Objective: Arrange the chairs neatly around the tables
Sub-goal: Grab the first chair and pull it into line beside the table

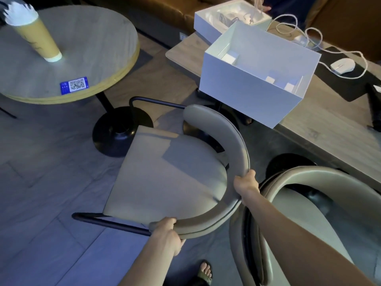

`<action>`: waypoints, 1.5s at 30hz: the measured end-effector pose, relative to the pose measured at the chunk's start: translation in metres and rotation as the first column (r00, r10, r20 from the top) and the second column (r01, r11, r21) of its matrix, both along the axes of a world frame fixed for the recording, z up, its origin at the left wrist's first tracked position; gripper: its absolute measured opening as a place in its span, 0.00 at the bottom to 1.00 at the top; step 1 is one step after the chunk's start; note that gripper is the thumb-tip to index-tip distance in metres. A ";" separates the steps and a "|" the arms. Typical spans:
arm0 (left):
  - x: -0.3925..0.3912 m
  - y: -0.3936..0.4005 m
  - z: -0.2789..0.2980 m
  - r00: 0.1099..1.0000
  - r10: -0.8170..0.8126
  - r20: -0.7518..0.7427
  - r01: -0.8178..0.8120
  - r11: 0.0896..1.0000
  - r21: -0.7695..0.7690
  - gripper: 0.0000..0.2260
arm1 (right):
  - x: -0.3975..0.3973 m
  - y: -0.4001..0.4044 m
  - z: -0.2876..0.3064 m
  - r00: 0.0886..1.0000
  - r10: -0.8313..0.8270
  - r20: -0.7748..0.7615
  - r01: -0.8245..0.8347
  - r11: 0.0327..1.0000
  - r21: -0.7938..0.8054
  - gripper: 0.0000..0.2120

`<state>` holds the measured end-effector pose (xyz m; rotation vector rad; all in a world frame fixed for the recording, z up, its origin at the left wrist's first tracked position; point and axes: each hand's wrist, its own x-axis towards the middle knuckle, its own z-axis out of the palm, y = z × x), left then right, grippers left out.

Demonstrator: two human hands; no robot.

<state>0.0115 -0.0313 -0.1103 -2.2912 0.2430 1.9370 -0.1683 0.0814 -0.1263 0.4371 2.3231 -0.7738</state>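
Both hands, left hand and right hand, are closed on my grey padded curved-back chair, between the round wooden desk and the long desk. I judge that swinging it could knock the neighbouring grey chair touching its backrest.

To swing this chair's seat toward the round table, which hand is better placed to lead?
Probably the left hand: it grips the end of the chair backrest, far from the seat's middle. The right hand grips mid-backrest, close against the second chair. The round table lies ahead-left.
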 end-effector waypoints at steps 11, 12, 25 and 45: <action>0.039 -0.056 -0.019 0.977 -0.191 0.094 0.207 0.954 -0.218 0.07 | 0.081 0.008 -0.014 0.966 -0.242 0.093 0.243 0.970 0.005 0.15; 0.043 -0.062 -0.023 0.969 -0.227 0.093 0.244 0.937 -0.252 0.08 | 0.093 0.010 -0.018 0.957 -0.268 0.106 0.270 0.963 0.004 0.16; 0.046 -0.095 -0.023 0.957 -0.283 0.066 0.285 0.864 -0.416 0.21 | 0.158 0.005 -0.016 0.822 -0.505 0.264 0.536 0.842 -0.056 0.28; 0.065 -0.033 -0.053 0.984 -0.157 -0.089 0.131 0.961 -0.242 0.25 | 0.080 0.015 -0.023 0.747 -0.625 0.227 0.659 0.740 -0.130 0.22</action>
